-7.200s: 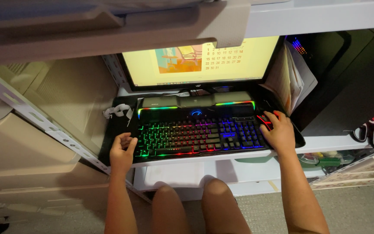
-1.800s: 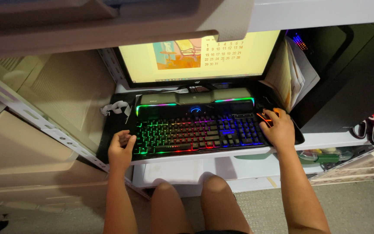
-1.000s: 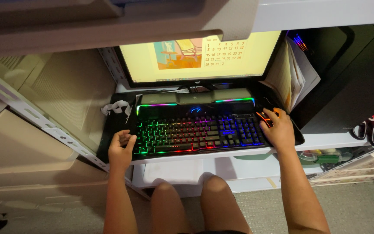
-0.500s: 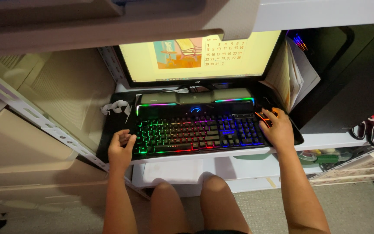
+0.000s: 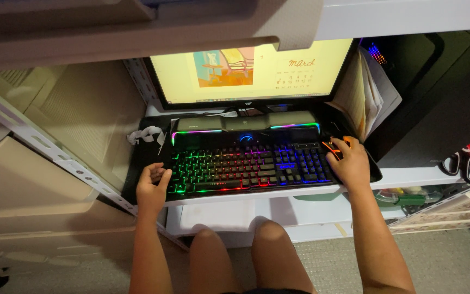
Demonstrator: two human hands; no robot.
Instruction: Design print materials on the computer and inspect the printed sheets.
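1. The left hand [image 5: 151, 188] is laid at the left end of a backlit keyboard [image 5: 246, 169], its fingers loosely curled over the edge with the thumb toward the first keys; nothing is gripped.
2. The right hand [image 5: 349, 163] is cupped over a computer mouse [image 5: 333, 148], of which only an orange-lit edge is seen just left of the fingertips; the fingers are closed loosely around it.
3. The keyboard is spread between the two hands on a white pull-out shelf [image 5: 398, 177], its keys lit in green, red and blue bands.
4. Beyond the fingertips, a dark speaker bar [image 5: 246, 123] with a lit strip is set along the keyboard's far edge.
5. Farther beyond, a monitor [image 5: 251, 68] with a yellow calendar picture is seen.
6. A pair of scissors [image 5: 462, 163] is placed well to the right of the right hand.
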